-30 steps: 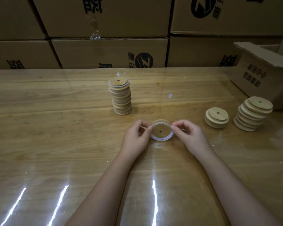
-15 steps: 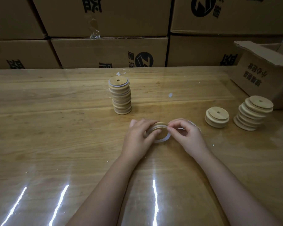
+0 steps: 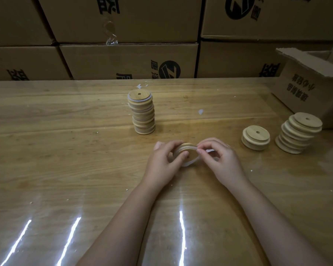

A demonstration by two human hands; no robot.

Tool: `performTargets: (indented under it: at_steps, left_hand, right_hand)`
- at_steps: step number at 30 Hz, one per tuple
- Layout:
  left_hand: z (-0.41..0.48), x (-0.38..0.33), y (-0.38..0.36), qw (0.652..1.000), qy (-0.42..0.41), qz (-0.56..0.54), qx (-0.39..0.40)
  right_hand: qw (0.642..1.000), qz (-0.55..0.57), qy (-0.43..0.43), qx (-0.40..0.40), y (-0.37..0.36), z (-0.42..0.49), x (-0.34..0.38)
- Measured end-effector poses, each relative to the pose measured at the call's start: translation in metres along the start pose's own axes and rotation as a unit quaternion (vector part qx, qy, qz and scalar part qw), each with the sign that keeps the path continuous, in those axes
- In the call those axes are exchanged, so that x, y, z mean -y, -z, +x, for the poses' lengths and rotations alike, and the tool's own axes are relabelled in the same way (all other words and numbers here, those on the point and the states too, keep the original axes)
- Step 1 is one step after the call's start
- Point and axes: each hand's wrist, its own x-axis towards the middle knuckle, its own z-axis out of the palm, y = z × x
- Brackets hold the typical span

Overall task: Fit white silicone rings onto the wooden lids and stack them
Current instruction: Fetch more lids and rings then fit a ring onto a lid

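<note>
Left hand (image 3: pixel 164 162) grips lid (image 3: pixel 186 150), right hand (image 3: pixel 217 156) pinches ring (image 3: pixel 190 162); stretched ring may snap off mid-frame.

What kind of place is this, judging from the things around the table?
Probably a small packing or assembly workshop, perhaps in a warehouse. Printed cardboard cartons are stacked like a wall behind the wooden table, an open carton stands at the right, and identical wooden lids wait in stacks.

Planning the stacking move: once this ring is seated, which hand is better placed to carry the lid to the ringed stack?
Left, probably. The left hand grips the lid, and the ringed stack stands on its side; the right hand pinches the ring.
</note>
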Motion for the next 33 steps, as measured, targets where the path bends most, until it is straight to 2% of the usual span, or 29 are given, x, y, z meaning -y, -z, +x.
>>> performTargets:
  at_steps: [4, 11, 18, 22, 28, 30, 33]
  left_hand:
    - [-0.0002, -0.0046, -0.0005, 0.999, -0.046, 0.018, 0.015]
    - [0.0003, -0.005, 0.0023, 1.0, -0.022, -0.013, 0.004]
    - [0.0008, -0.0034, 0.0028, 0.998, 0.012, -0.056, 0.009]
    - [0.0013, -0.0023, 0.0028, 0.995, 0.041, -0.086, 0.015]
    - [0.001, -0.0015, 0.003, 0.995, 0.026, -0.099, 0.006]
    - [0.001, -0.0017, 0.0032, 0.994, 0.023, -0.109, 0.0]
    - [0.0018, -0.0022, 0.0033, 0.993, 0.024, -0.115, 0.001]
  right_hand:
    - [0.998, -0.031, 0.046, 0.008, -0.0034, -0.0013, 0.0031]
    - [0.997, -0.055, 0.043, 0.013, -0.0002, 0.001, -0.0027]
    - [0.998, -0.018, -0.022, 0.052, 0.0017, 0.0009, -0.0056]
    - [0.998, 0.013, -0.046, 0.048, -0.0006, -0.0001, -0.0039]
    - [0.993, 0.04, -0.098, 0.051, -0.0021, -0.0015, -0.0069]
    - [0.993, 0.051, -0.1, 0.043, -0.002, -0.0009, -0.0062]
    - [0.997, 0.044, -0.056, 0.006, -0.0019, -0.0001, -0.0027]
